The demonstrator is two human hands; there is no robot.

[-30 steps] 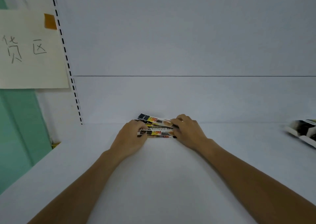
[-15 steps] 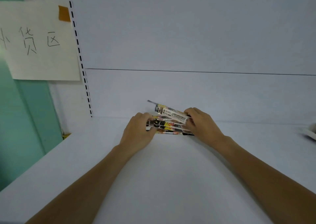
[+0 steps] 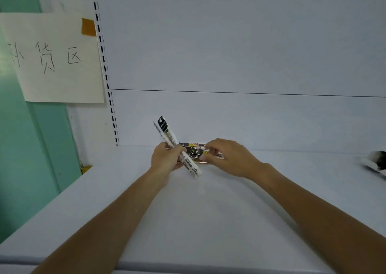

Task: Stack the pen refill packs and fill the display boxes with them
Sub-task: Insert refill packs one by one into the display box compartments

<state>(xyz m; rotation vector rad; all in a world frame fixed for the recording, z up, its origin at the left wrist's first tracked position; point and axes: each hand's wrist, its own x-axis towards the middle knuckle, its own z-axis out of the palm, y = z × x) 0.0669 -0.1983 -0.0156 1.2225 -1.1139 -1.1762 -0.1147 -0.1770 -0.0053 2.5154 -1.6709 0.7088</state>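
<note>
While aslant in left hand (image 3: 166, 160) grip, slim white black-tipped refill packs (image 3: 167, 128); yellow-black packs (image 3: 196, 152) in right hand (image 3: 231, 158) grip.

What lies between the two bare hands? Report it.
Flat black-and-yellow printed refill packs, pinched by the right hand; the left hand holds a tilted white pack. Head view.

Left hand (image 3: 166, 158) grips tilted packs (image 3: 167, 131), right hand (image 3: 231, 158) pinches flat packs (image 3: 196, 151)

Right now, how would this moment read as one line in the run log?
step: stacking packs | left hand: grips tilted pack | right hand: holds pile of packs on shelf
</note>
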